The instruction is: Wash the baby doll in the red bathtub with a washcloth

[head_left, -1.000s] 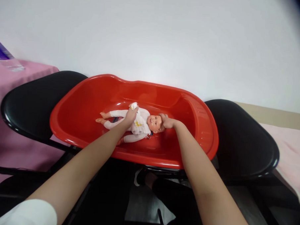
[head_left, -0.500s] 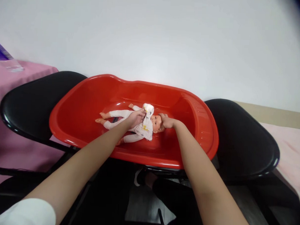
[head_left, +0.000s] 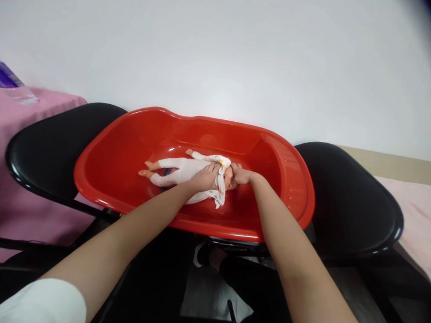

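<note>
A baby doll (head_left: pixel 179 164) in a white suit lies on its back in the red baby bathtub (head_left: pixel 112 138), feet to the left and head to the right. My left hand (head_left: pixel 206 176) reaches over its chest with the fingers closed on a white cloth (head_left: pixel 220 196) patterned in yellow. The cloth rests against the doll's face and hides part of it; one corner hangs down beside the shoulder. At the top of the doll's head, my right hand (head_left: pixel 241 175) has its fingers curled round the head.
Black seats (head_left: pixel 59 147) flank the tub on the left, and another black seat (head_left: pixel 349 200) on the right. A clear container with a purple label (head_left: pixel 7 76) stands on the pink-covered table (head_left: pixel 61 100). A white wall rises behind; a shoe shows below the tub.
My left hand has moved right with the cloth, from over the doll's chest and chin onto its face. My right hand stays at the head.
</note>
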`<control>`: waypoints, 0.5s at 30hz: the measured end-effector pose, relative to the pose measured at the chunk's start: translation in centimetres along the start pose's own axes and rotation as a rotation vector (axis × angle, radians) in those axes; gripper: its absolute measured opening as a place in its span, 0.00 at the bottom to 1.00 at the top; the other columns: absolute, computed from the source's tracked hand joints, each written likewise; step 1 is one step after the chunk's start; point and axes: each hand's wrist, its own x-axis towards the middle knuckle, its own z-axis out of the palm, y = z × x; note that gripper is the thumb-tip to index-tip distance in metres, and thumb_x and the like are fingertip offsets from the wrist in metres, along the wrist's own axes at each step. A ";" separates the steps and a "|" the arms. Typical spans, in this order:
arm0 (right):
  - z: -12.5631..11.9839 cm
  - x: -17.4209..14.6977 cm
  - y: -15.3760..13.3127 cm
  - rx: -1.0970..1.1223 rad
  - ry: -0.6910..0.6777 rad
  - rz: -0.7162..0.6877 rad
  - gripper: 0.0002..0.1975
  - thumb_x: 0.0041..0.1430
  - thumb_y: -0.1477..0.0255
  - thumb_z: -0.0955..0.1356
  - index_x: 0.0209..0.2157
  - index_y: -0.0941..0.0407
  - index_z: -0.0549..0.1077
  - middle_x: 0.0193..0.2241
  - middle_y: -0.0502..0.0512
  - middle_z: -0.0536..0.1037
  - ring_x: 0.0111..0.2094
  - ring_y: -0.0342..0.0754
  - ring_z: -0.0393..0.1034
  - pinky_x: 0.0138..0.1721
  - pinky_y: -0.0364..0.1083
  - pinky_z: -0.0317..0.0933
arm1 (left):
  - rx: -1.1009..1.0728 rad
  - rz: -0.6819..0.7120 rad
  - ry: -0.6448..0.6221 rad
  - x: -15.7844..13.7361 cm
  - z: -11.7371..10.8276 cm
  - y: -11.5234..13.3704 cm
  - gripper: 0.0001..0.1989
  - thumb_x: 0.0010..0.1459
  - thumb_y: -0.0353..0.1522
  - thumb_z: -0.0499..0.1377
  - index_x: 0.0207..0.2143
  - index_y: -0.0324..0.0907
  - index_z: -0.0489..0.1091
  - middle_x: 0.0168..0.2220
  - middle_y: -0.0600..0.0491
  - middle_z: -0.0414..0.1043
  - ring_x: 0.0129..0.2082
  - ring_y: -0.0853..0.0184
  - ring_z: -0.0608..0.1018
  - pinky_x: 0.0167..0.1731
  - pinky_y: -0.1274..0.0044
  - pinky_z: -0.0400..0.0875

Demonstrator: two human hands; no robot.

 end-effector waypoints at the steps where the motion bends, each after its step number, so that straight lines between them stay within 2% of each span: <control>1: 0.0 0.0 0.0 -0.004 0.001 -0.003 0.50 0.39 0.71 0.75 0.63 0.56 0.51 0.55 0.65 0.57 0.54 0.61 0.65 0.53 0.54 0.64 | 0.033 -0.008 0.009 0.0 0.1 0.0 0.39 0.49 0.40 0.69 0.59 0.39 0.58 0.59 0.40 0.61 0.62 0.50 0.62 0.61 0.65 0.54; 3: 0.0 -0.1 -0.1 -0.014 0.003 -0.001 0.50 0.39 0.71 0.75 0.63 0.56 0.51 0.56 0.65 0.57 0.54 0.61 0.65 0.54 0.54 0.63 | 0.100 -0.023 0.013 -0.1 0.2 -0.1 0.37 0.51 0.39 0.67 0.59 0.39 0.57 0.58 0.40 0.62 0.58 0.51 0.65 0.58 0.66 0.57; 7: -0.1 -0.4 -0.3 0.000 -0.003 0.016 0.50 0.40 0.73 0.74 0.64 0.55 0.50 0.58 0.66 0.55 0.54 0.61 0.65 0.53 0.54 0.64 | 0.225 -0.058 0.017 -0.1 -0.2 -0.2 0.22 0.62 0.34 0.56 0.57 0.37 0.61 0.53 0.40 0.68 0.51 0.53 0.72 0.50 0.66 0.62; 10: -0.1 -0.6 -0.6 0.012 -0.002 0.033 0.52 0.40 0.73 0.75 0.65 0.55 0.49 0.58 0.66 0.55 0.55 0.61 0.64 0.52 0.54 0.64 | 0.228 -0.109 0.030 0.1 -0.3 -0.2 0.17 0.65 0.32 0.50 0.55 0.39 0.62 0.53 0.42 0.69 0.51 0.53 0.72 0.50 0.65 0.61; 15: -0.2 -0.7 -0.6 0.014 -0.004 0.050 0.52 0.42 0.72 0.74 0.66 0.55 0.47 0.59 0.67 0.54 0.56 0.62 0.63 0.53 0.54 0.63 | 0.197 -0.159 0.009 0.1 -0.6 -0.3 0.13 0.66 0.36 0.52 0.50 0.41 0.64 0.45 0.46 0.75 0.47 0.55 0.75 0.49 0.65 0.61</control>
